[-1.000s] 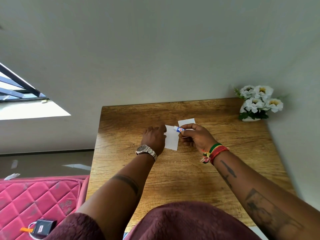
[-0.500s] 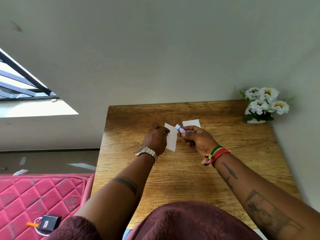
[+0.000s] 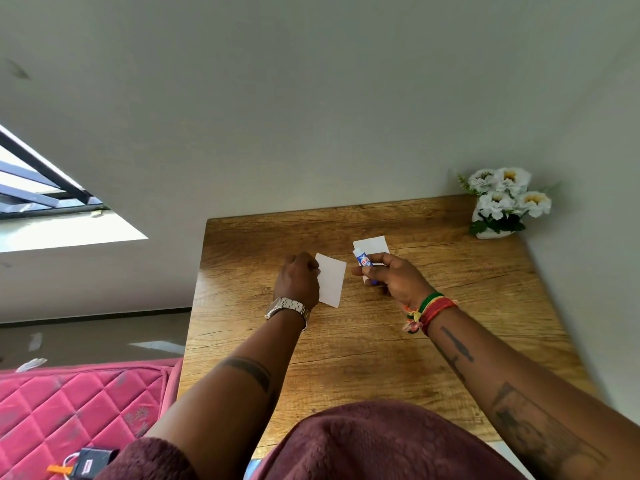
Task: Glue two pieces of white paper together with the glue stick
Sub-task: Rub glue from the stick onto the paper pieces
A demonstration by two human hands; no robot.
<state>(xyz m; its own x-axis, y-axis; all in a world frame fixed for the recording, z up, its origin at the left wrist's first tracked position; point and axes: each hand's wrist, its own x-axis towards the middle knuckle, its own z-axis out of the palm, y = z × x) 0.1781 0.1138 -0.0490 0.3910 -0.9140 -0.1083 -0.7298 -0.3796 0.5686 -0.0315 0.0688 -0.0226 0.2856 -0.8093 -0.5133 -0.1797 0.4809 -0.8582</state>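
head | glue stick [image 3: 365, 262]: small, white-blue, red label | right hand [image 3: 394, 276] grips it

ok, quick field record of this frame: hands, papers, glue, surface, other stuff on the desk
left hand: left hand pinches the left edge of one white paper, which looks lifted off the table
right hand: right hand grips the glue stick, tip pointing up and away
second paper: second white paper lies flat on the table, partly hidden by the right hand
papers: apart, not yet joined
surface: wooden table
other: white flowers in a pot at the far right corner
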